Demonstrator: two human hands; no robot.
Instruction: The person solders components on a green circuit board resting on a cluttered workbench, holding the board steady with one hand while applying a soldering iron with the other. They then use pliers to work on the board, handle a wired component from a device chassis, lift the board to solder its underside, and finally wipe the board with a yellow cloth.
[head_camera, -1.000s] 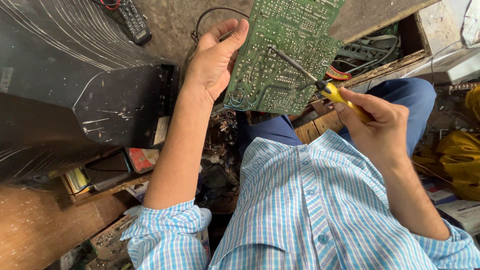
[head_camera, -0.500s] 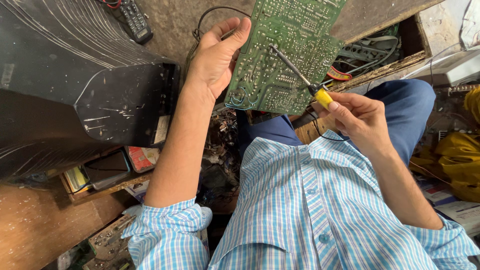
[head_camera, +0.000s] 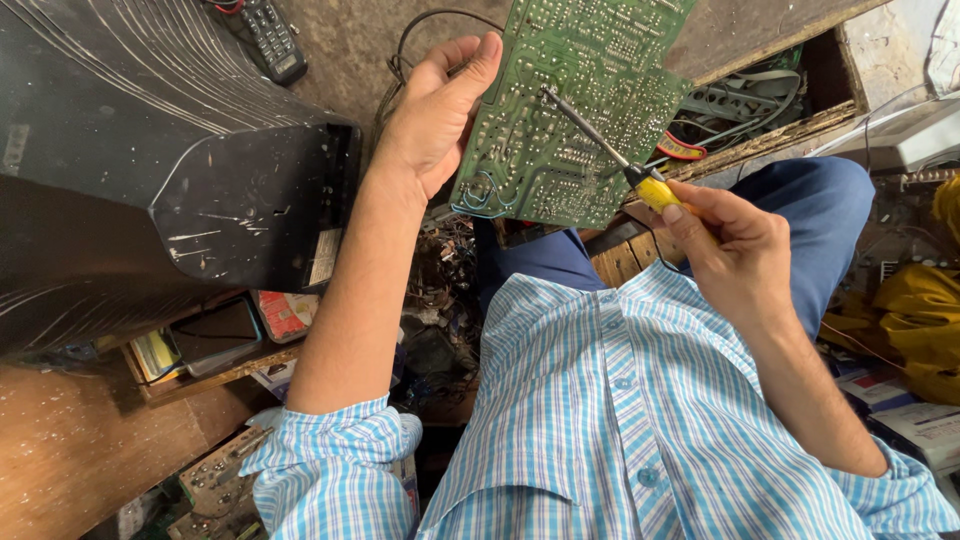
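While the left hand (head_camera: 430, 125) grips the green circuit board (head_camera: 570, 100) upright above the lap, the right hand (head_camera: 735, 255) pinches a yellow-handled soldering iron (head_camera: 610, 150), tip on the solder side; steadying the board should keep contact precise

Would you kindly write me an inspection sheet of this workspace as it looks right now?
Surface: worn wooden bench at lower left.
Job's things: green printed circuit board, solder side up; yellow-handled soldering iron, its metal tip touching the board.
Clutter: black remote control; small electronic scrap below the board.
Hands: left hand grips the board's edge; right hand pinches the iron's handle.
Cables: black cable looping behind the left hand.
Surroundings: large black television casing at left; yellow cloth at right.
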